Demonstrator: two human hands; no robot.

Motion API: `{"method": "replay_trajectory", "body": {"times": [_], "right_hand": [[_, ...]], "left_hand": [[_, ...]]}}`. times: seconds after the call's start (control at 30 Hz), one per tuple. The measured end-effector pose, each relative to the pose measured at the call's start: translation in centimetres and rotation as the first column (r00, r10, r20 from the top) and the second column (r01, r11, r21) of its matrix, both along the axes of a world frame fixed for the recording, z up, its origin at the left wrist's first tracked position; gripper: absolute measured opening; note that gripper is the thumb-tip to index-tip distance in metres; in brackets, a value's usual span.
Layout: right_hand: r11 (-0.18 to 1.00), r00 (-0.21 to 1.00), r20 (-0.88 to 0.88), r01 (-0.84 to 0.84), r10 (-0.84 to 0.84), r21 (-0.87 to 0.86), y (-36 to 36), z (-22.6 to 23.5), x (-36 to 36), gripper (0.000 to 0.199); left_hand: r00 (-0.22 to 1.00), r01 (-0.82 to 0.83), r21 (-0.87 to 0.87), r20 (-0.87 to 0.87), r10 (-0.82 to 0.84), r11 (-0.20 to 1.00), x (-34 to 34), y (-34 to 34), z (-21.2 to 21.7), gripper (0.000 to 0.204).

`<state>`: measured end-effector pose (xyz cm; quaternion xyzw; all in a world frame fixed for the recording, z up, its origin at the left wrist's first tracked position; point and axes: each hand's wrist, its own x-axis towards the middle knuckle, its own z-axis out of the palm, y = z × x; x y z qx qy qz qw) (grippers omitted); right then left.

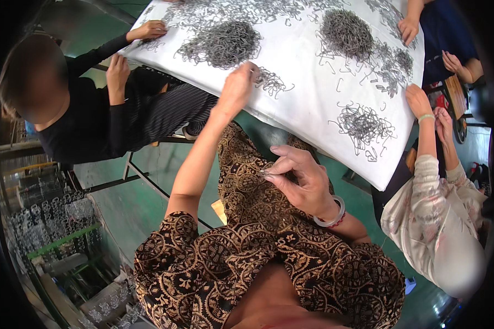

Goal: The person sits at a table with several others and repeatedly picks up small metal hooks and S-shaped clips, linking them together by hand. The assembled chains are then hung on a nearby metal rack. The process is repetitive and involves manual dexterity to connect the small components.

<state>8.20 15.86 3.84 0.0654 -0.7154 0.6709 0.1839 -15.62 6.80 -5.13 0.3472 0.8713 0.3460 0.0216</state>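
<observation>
My left hand [237, 90] reaches over the table's near edge, its fingers curled together beside a small scatter of bent grey wire hooks [273, 83]. Whatever sits in those fingertips is hidden. Above my lap, my right hand [301, 178] pinches a small metal piece [264, 173] between thumb and forefinger; its exact shape is too small to tell. A large heap of hooks [230, 44] lies just beyond my left hand. To the right, a looser pile of hooks [363, 127] rests on the white-covered table [307, 118].
At the left a person in black has one hand [148, 30] on the table. Across the right edge, other people's hands [409, 30] and a pale-sleeved arm [421, 104] are at the table. Another dense heap [346, 34] stands farther back. A rack of metal parts [55, 219] is at lower left.
</observation>
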Motion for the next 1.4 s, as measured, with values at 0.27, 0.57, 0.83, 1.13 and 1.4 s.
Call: {"method": "replay_trajectory", "body": {"times": [0.27, 0.57, 0.83, 1.13, 1.4], "right_hand": [[0.999, 1.000, 0.004, -0.031, 0.031, 0.045, -0.5, -0.3, -0.8, 0.047], [0.999, 0.999, 0.053, -0.013, 0.011, 0.043, -0.7, 1.4, -0.7, 0.048], [0.998, 0.999, -0.030, -0.033, 0.035, 0.047, -0.4, 0.6, -0.9, 0.048], [0.998, 0.992, -0.125, 0.019, -0.011, 0.065, -0.1, 1.2, -0.2, 0.051], [0.992, 0.996, -0.087, 0.035, -0.024, 0.123, -1.0, 2.9, 0.3, 0.045]], "left_hand": [[0.990, -0.037, -0.066, -0.137, 0.028, 0.997, -2.7, 2.6, -3.5, 0.014], [0.929, -0.197, -0.443, -0.369, 0.023, 0.874, -5.9, 6.4, -3.3, 0.015], [0.974, -0.002, -0.042, -0.228, -0.007, 0.999, -2.4, 4.7, 1.5, 0.017], [0.828, 0.410, 0.027, 0.409, -0.384, 0.912, 4.5, 8.2, 0.2, 0.019], [0.781, 0.467, 0.178, 0.377, -0.498, 0.866, 8.3, 12.3, -2.1, 0.023]]}}
